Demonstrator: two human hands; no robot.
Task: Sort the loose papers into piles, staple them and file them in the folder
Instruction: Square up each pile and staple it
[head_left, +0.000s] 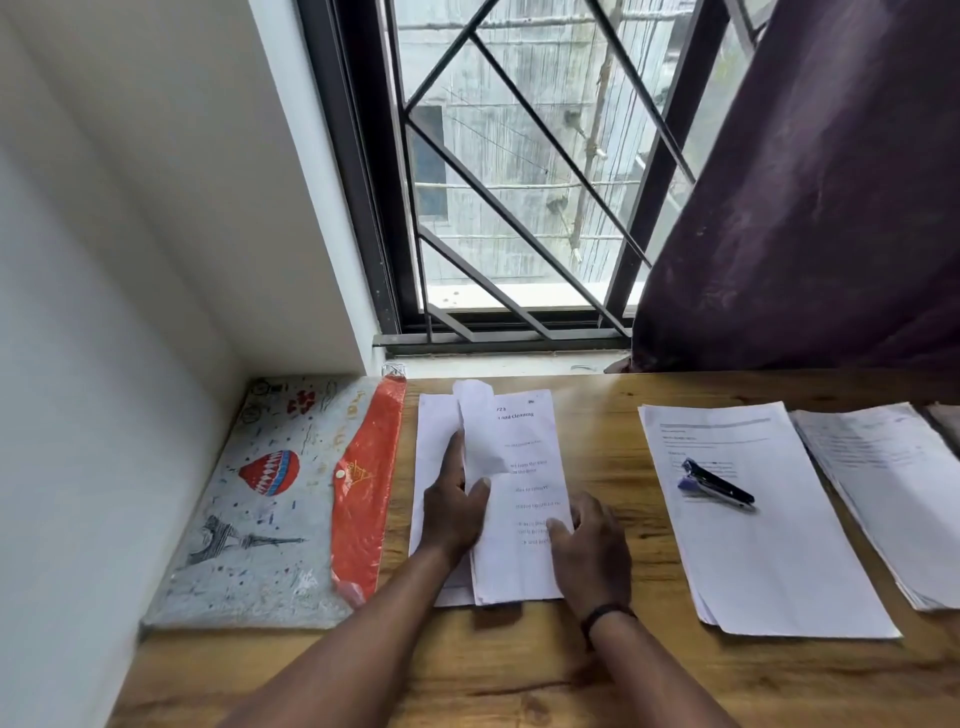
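On a wooden desk (519, 675), the left hand (453, 512) pinches a lifted sheet of the nearest paper pile (519, 493); the right hand (589, 545) presses flat, fingers straight, on its right edge. The folder (270, 509) lies left.

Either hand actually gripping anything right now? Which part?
Left hand pinches the folded-over sheets of the paper stack at their fold, thumb on top. Right hand only rests flat on the stack's lower right edge.
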